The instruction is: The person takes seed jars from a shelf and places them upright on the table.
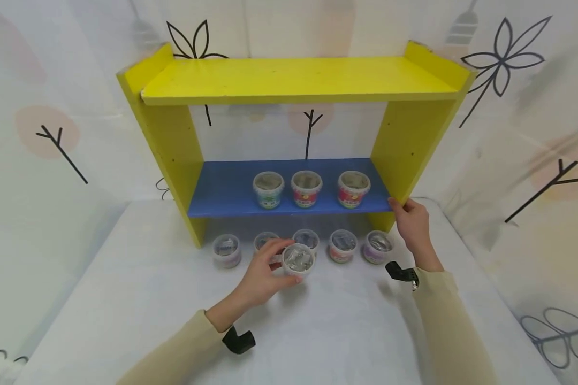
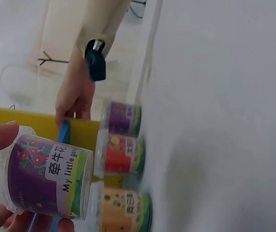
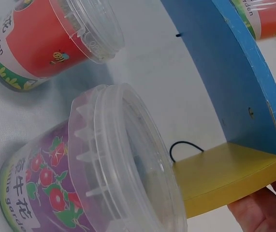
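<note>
My left hand holds a small clear plastic tub by its sides, thumb and fingers on opposite sides, above the white table. In the left wrist view this tub has a purple label with flowers and a green lower band. Foil-like packets show inside it in the head view. My right hand grips the yellow and blue shelf unit at its right side panel, with the thumb by the end of the blue board. In the right wrist view, part of that hand is cut off by the frame.
Three tubs, one with a green-blue label and two with red labels, stand on the blue board. Several more tubs stand in a row on the table before the shelf, including a purple one near my right hand.
</note>
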The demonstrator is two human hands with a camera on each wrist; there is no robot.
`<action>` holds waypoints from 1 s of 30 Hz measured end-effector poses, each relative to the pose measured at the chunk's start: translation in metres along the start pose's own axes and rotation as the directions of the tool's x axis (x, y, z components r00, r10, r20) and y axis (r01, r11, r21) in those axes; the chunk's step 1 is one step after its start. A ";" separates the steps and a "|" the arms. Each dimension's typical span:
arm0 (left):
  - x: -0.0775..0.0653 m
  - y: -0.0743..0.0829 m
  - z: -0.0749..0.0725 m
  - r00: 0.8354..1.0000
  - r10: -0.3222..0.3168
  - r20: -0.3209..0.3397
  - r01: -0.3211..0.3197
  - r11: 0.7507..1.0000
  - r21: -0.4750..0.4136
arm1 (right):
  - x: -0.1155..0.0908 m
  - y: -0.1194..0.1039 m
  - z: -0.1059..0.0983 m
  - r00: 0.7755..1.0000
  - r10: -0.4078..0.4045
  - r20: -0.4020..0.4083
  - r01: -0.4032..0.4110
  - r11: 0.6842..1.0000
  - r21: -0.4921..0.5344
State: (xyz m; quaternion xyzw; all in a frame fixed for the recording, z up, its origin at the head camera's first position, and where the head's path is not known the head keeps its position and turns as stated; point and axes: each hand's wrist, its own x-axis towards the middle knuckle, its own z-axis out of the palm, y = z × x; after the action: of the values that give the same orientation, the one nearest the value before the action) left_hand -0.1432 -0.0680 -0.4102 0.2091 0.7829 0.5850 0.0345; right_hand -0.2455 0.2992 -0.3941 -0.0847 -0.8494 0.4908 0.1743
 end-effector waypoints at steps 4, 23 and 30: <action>0.007 0.001 0.011 0.999 -0.021 0.044 0.021 1.000 0.003 | 0.001 -0.001 -0.002 1.000 0.010 0.018 -0.010 1.000 -0.001; 0.036 0.001 0.069 0.990 -0.027 0.136 0.019 0.998 0.056 | 0.001 -0.003 -0.001 0.999 0.028 0.038 -0.028 1.000 0.014; 0.044 -0.003 0.088 0.991 -0.053 0.123 0.044 0.996 0.073 | 0.001 -0.002 -0.001 0.999 0.036 0.033 -0.036 0.999 0.016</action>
State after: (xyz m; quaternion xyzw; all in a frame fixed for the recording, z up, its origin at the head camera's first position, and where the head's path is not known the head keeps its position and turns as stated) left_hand -0.1576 0.0271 -0.4323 0.2273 0.8041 0.5419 0.0905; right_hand -0.2458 0.2989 -0.3916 -0.0904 -0.8465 0.5022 0.1520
